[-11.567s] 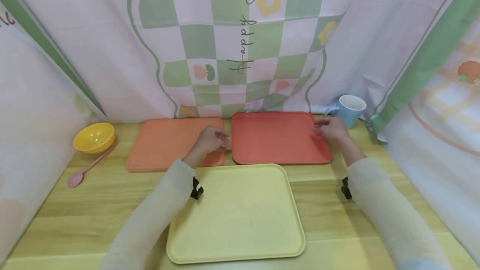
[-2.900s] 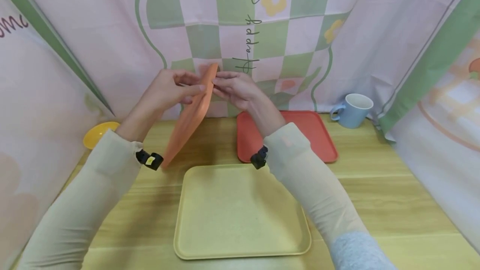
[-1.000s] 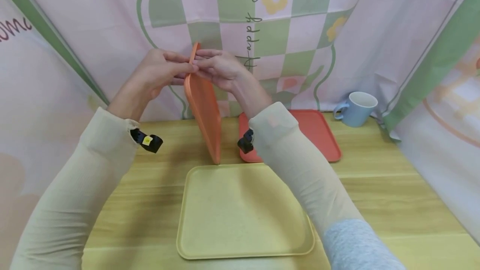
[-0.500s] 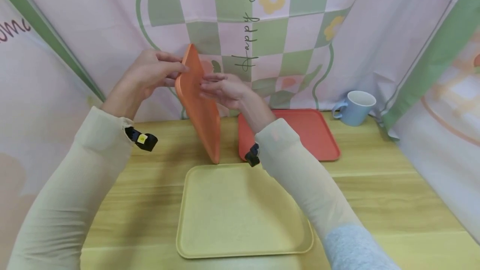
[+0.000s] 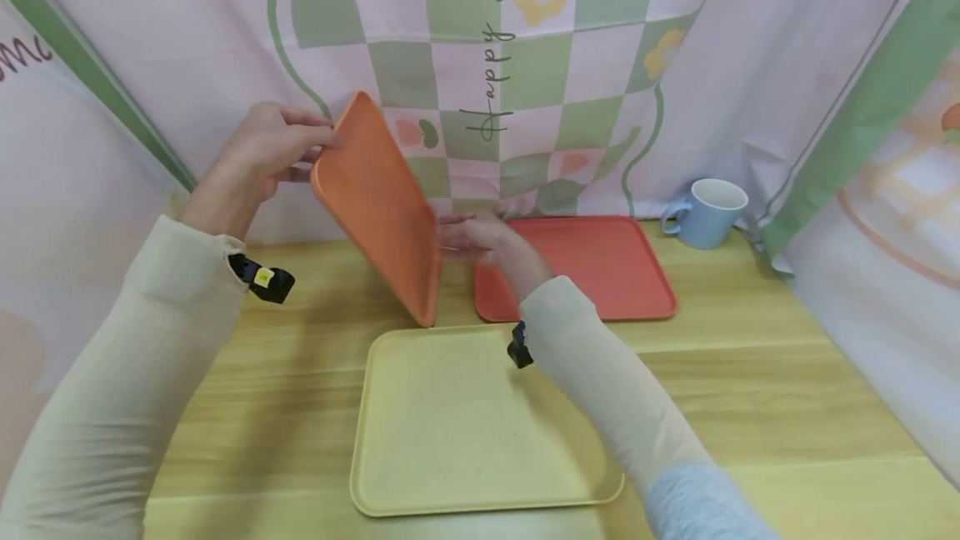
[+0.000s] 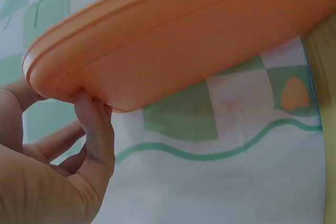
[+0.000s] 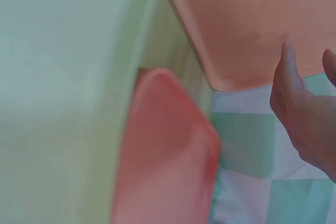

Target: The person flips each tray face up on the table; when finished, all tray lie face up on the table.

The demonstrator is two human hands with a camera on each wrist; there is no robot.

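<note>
My left hand (image 5: 258, 148) pinches the upper left edge of an orange tray (image 5: 375, 198), which leans steeply with its lower corner down by the table. In the left wrist view, the thumb presses one face of the tray (image 6: 157, 61) near its rounded corner, with fingers behind. Beside the tray's right edge is my right hand (image 5: 491, 242), its fingers extended and their tips at that edge in the head view. The right wrist view shows those fingers (image 7: 286, 74) straight, overlapping the orange face. A red tray (image 5: 600, 265) lies flat behind my right wrist.
A pale yellow tray (image 5: 480, 423) lies flat on the wooden table (image 5: 750, 407) in front. At the back right stands a light blue mug (image 5: 705, 215). A patterned cloth (image 5: 472, 65) hangs close behind the trays. My left arm covers the table's left side.
The orange tray, flat on the table at first, was raised by both hands. Lately its top has swung left with my left hand, while my right hand let go and slid down its right edge.
</note>
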